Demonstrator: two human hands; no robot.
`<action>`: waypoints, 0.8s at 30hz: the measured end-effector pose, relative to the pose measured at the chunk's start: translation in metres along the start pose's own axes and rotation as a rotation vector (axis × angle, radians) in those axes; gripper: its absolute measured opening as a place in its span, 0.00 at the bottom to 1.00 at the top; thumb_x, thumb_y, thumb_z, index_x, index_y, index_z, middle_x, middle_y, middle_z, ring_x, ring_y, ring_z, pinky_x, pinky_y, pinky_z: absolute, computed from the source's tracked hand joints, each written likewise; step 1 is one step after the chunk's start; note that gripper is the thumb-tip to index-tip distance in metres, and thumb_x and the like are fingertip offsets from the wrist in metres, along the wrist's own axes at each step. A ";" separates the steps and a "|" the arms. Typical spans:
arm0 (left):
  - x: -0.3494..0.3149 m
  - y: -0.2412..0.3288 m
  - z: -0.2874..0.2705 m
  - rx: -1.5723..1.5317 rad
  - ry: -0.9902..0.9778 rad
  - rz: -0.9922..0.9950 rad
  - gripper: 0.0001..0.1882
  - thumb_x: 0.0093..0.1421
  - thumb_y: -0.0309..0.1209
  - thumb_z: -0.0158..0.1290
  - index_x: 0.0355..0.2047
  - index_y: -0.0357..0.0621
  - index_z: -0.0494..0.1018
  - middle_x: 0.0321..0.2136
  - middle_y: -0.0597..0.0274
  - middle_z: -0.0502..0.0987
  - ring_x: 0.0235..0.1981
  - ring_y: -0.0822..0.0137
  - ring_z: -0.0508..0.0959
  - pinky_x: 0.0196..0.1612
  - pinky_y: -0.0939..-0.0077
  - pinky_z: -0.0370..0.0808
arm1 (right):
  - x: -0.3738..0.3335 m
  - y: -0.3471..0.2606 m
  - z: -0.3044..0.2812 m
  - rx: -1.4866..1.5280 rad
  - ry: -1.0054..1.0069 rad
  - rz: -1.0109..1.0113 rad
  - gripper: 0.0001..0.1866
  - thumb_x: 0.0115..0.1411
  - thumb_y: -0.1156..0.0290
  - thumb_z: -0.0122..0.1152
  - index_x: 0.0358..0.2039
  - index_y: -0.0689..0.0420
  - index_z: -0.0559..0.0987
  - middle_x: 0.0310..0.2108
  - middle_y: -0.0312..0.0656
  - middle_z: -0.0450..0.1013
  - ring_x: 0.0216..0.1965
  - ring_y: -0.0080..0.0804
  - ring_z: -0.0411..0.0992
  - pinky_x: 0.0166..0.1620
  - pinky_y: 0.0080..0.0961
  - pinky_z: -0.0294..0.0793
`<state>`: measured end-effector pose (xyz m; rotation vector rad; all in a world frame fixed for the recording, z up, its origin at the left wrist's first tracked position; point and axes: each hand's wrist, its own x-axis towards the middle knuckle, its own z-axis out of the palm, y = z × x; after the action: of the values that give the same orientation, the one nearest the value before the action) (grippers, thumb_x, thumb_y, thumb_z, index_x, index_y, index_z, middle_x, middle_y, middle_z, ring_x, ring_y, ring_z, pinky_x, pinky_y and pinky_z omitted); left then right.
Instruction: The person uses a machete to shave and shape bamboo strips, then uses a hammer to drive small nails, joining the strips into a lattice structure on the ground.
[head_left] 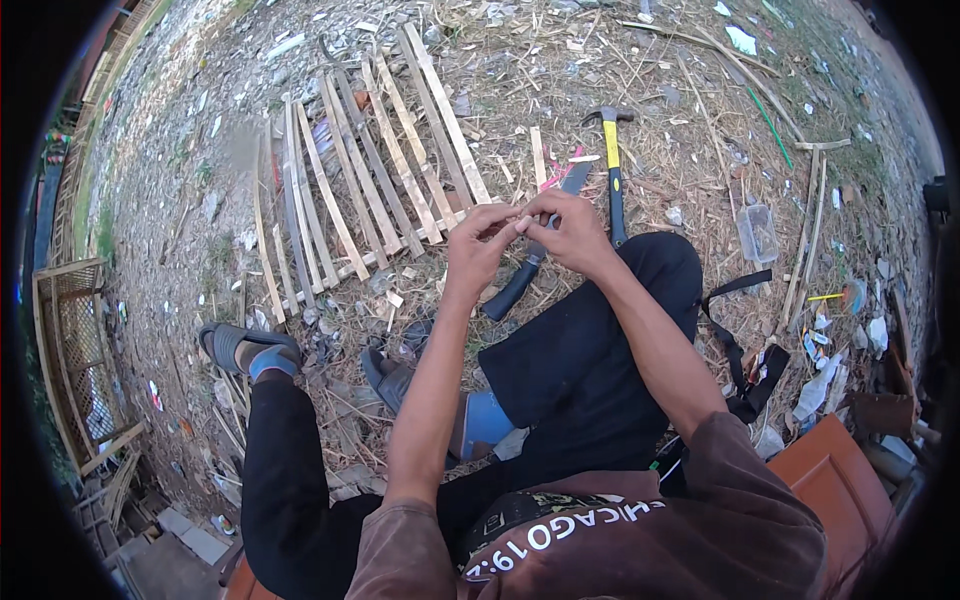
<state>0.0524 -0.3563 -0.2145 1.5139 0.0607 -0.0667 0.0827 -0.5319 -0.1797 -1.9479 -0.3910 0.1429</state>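
Observation:
My left hand (477,245) and my right hand (574,230) meet above the ground in front of my knees. Their thumbs and fingertips are pinched together, and whatever lies between them is too small to make out. Below my hands rests a large knife (513,290) with a curved black handle; its grey blade is partly covered by my right hand. A hammer (613,165) with a yellow and black handle lies just beyond my right knee. To the left, several wooden slats (352,170) are laid side by side across a crosswise strip (350,268).
A clear plastic box (757,235) sits to the right, with a black strap (738,350) nearer my leg. Long thin strips (808,235) lie beyond the box. Litter and wood chips cover the ground. A lattice frame (75,350) stands far left; a reddish-brown chair (840,480) is beside me.

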 end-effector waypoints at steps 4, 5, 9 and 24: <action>-0.005 -0.009 0.010 0.005 0.088 0.025 0.09 0.58 0.27 0.64 0.38 0.37 0.82 0.38 0.59 0.81 0.42 0.71 0.79 0.45 0.78 0.76 | -0.003 0.004 0.001 -0.020 -0.060 0.106 0.09 0.52 0.70 0.69 0.34 0.58 0.84 0.27 0.42 0.76 0.26 0.29 0.71 0.32 0.28 0.71; -0.006 -0.011 0.012 0.001 0.089 0.024 0.09 0.58 0.27 0.64 0.38 0.37 0.82 0.38 0.59 0.81 0.42 0.71 0.79 0.45 0.78 0.76 | -0.002 0.005 0.003 -0.034 -0.067 0.134 0.09 0.52 0.70 0.70 0.34 0.58 0.85 0.27 0.41 0.76 0.26 0.28 0.71 0.32 0.27 0.71; -0.005 -0.016 0.010 0.039 0.266 0.101 0.07 0.60 0.27 0.62 0.38 0.37 0.82 0.33 0.64 0.79 0.35 0.76 0.76 0.39 0.81 0.73 | 0.004 0.000 0.006 0.026 -0.154 0.202 0.12 0.53 0.67 0.69 0.36 0.58 0.84 0.28 0.42 0.77 0.27 0.32 0.73 0.33 0.30 0.72; 0.043 -0.037 -0.032 0.422 0.288 0.039 0.10 0.56 0.31 0.65 0.36 0.39 0.83 0.28 0.59 0.83 0.27 0.71 0.79 0.32 0.77 0.74 | 0.009 0.040 -0.034 -0.780 0.174 0.633 0.24 0.56 0.68 0.61 0.52 0.62 0.69 0.50 0.59 0.65 0.51 0.64 0.69 0.51 0.53 0.73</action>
<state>0.0919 -0.3262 -0.2564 1.9370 0.2612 0.1811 0.1083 -0.5727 -0.2016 -2.7778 0.3639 0.2488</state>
